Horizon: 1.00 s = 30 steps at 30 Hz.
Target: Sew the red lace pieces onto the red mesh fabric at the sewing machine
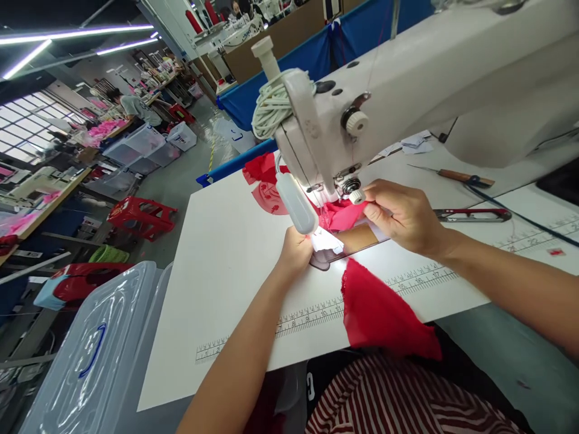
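Observation:
My left hand point(295, 252) is closed in a pinch on a small white label point(326, 241) at the needle plate of a white sewing machine point(407, 90). My right hand point(402, 217) presses curled fingers on the red fabric point(344, 215) just right of the presser foot. The red fabric point(384, 313) runs under the machine head and hangs off the table's front edge toward my lap. More red fabric point(265, 181) lies behind the machine.
A white table top point(226, 253) carries a printed ruler point(316, 313) along its front. Red-handled scissors point(474, 214) and a wooden-handled tool point(461, 176) lie to the right. A clear plastic bin point(90, 355) stands at the left. Another person sits far back left point(133, 105).

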Each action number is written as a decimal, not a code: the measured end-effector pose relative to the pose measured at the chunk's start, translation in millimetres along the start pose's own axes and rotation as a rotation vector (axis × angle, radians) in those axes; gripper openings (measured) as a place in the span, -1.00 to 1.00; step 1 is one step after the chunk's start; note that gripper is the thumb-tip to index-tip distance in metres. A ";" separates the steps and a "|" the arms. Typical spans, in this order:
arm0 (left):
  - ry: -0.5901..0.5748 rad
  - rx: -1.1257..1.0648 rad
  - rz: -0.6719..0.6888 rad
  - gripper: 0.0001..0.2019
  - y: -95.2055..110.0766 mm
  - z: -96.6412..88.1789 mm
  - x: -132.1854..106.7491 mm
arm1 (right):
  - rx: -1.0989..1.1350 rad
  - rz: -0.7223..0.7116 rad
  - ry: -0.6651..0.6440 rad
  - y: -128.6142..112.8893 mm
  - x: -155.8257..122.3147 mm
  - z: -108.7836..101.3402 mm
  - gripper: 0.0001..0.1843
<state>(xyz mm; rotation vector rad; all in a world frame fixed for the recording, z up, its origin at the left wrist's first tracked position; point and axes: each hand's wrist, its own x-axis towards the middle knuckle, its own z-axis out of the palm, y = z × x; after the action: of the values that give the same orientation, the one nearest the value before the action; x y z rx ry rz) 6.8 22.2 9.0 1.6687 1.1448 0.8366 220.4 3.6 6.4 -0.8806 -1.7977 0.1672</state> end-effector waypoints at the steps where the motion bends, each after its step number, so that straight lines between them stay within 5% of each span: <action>1: -0.012 -0.001 0.016 -0.82 0.8 -0.3 0.3 | 0.039 0.014 0.008 0.0 -0.1 0.7 -0.83; 4: -0.023 -0.010 0.081 -0.82 3.1 -0.5 1.0 | 0.107 0.043 0.006 -0.1 -0.4 2.0 -0.82; 14: -0.024 0.089 0.147 -0.81 5.0 -2.5 -0.3 | 0.046 -0.233 0.056 -0.4 3.3 -0.8 -0.87; 26: 0.208 0.221 0.164 -0.87 -2.7 20.3 -10.6 | 0.042 -0.174 0.063 -2.6 5.0 2.0 -0.86; 30: 0.216 0.369 0.384 -0.85 0.3 16.5 -12.3 | 0.067 -0.177 0.066 -0.2 5.7 0.5 -0.85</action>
<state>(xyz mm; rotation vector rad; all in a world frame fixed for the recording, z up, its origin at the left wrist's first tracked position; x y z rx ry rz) 17.3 5.6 3.1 2.1914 1.1949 1.1164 219.0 7.2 10.6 -0.6684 -1.7876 0.0825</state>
